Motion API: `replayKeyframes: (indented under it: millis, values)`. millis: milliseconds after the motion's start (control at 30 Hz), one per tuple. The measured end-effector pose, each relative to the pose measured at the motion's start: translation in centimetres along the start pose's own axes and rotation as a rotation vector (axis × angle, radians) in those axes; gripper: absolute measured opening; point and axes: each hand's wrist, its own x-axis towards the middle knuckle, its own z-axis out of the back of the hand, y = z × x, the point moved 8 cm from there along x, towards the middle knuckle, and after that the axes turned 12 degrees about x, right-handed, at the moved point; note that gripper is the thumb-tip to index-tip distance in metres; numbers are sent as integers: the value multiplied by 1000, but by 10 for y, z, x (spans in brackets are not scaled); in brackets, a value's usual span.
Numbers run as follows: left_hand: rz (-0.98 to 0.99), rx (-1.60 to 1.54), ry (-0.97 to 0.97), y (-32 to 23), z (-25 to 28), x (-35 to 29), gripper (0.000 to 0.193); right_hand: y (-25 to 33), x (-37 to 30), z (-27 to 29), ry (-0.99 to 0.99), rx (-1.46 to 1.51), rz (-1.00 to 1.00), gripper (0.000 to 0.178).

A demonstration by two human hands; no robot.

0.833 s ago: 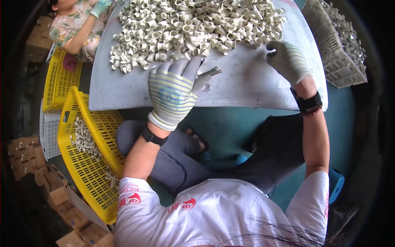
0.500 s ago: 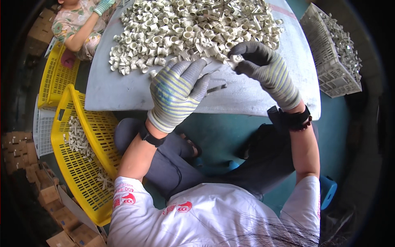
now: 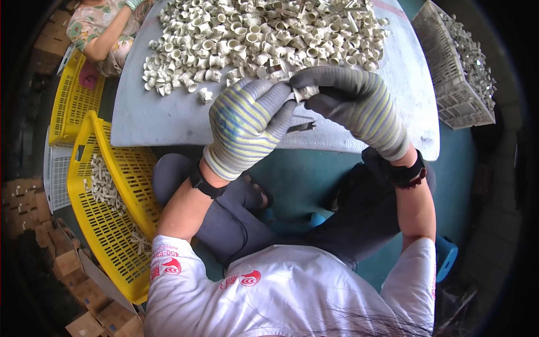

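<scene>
Both my hands wear grey gloves with yellow-striped backs and meet over the near part of the table [image 3: 168, 121]. Between the thumb and forefinger of my right hand [image 3: 362, 106] is a small off-white cup-shaped fitting [image 3: 306, 93]. My left hand [image 3: 241, 118] is closed, its fingertips against the fitting's left end; whatever they pinch there is mostly hidden. A thin dark metal strip [image 3: 302, 127] sticks out from under my left thumb. Just beyond my hands lies a large pile of similar off-white fittings [image 3: 224, 45], and one loose fitting [image 3: 205, 95] sits apart near my left hand.
Metal pieces [image 3: 351, 19] lie on the pile's far right. A yellow basket [image 3: 106, 238] with white parts stands left, near another yellow basket [image 3: 63, 121]. At right is a pale crate [image 3: 449, 95] of metal parts. A co-worker's arm [image 3: 106, 42] is far left; cardboard boxes [image 3: 67, 264] stand lower left.
My right hand has moved left with the fitting, bringing it to my left fingertips. My left hand has shifted slightly right, and the metal strip has moved with it.
</scene>
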Motion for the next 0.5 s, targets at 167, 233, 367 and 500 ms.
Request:
replayKeyframes:
  millis: [167,233,367,500]
  values:
    - [148,-193,47,11,-9,-6,35,2,2,4,45,-74,72,27]
    - [187,-268,52,14,-8,-4,36,1,0,13,28,-33,96,28]
    - [72,-73,64,15,-17,-15,31,6,-6,15,-1,-138,89,31]
    - [96,-74,91,17,-16,-8,30,4,-6,5,-2,-277,96,28]
